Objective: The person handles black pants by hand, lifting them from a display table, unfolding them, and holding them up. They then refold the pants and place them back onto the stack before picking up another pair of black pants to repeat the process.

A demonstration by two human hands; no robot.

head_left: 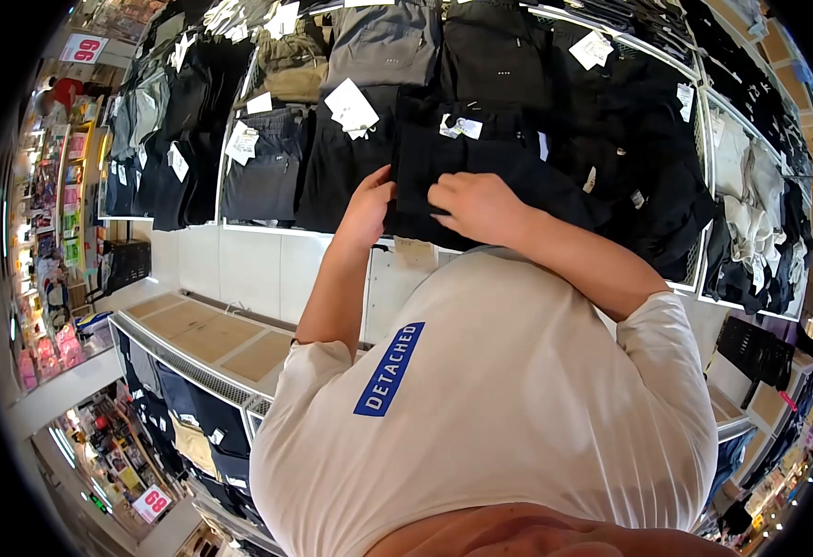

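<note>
Shirt reads "DETACHED"; left hand and right hand touch 1 black garment, cannot tell if gripping.

From here I see a short-sleeved, probably off-white T-shirt with a blue rectangle reading DETACHED in white.

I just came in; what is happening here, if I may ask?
A person in a white shirt is handling a folded black garment on a display rack. The left hand is by its left edge; the right hand, curled, is over its front part. Other folded clothes, some with white tags, lie nearby.
</note>
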